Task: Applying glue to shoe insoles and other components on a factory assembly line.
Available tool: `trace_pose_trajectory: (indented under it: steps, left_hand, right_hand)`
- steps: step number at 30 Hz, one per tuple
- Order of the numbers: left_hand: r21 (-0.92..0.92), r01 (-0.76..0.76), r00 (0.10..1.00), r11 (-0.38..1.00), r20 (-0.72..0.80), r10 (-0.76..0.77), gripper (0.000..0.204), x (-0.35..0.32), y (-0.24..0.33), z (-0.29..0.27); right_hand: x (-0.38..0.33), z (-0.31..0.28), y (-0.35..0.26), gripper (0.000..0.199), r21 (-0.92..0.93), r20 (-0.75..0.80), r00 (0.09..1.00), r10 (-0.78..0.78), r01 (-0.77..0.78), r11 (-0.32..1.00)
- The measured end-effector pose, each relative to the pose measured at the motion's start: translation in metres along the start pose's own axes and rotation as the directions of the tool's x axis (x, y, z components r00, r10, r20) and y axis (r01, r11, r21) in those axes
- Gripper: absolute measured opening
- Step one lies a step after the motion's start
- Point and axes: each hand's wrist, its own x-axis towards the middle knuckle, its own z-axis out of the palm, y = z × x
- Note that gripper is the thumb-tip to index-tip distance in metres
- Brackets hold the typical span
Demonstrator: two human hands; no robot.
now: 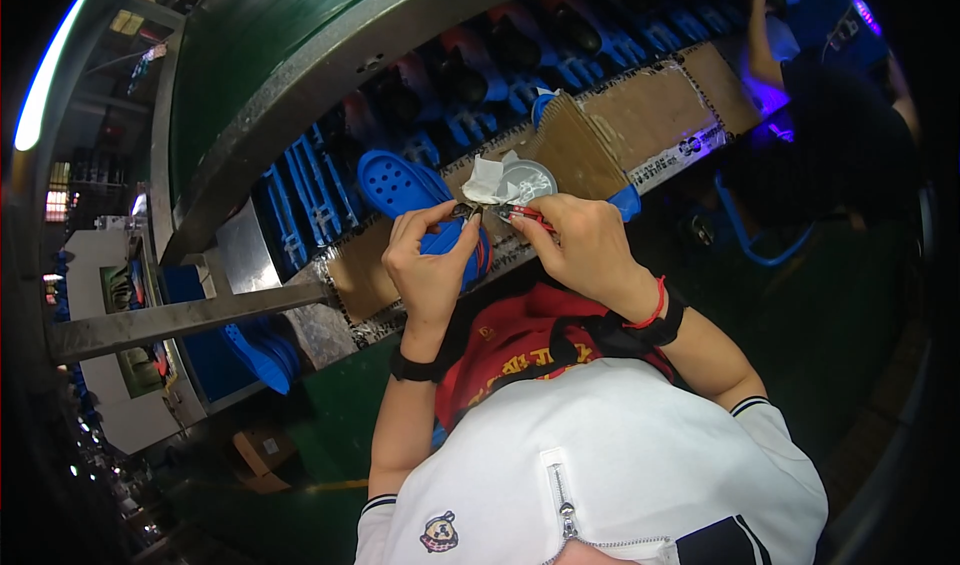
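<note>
- Two hands meet over the bench edge: the left hand [432, 265] curls around a blue perforated foam clog [452, 237], thumb and fingers pressed on its upper
- the right hand [585, 250] pinches a small red-handled tool [525, 213], long axis level, tip pointing left at the clog, touching or nearly so
- beyond, a crumpled white rag [488, 181] beside a round grey tin [530, 178] on the brown cardboard-covered bench [655, 110]
</note>
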Motion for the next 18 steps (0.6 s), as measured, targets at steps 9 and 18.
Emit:
trace_pose_trajectory:
  steps: [9, 18]
  left_hand:
    - [0.018, 0.017, 0.998, 1.0, 0.054, -0.018, 0.025, -0.006, -0.001, 0.001]
    - [0.148, -0.262, 0.965, 0.954, 0.03, 0.26, 0.029, -0.005, -0.005, -0.006]
  right_hand:
    - [0.0, 0.006, 0.003, 0.021, 0.055, -0.028, 0.999, 0.031, -0.03, 0.998]
    - [0.014, -0.017, -0.003, 0.02, 0.187, 0.025, 0.978, 0.207, -0.208, 0.96]
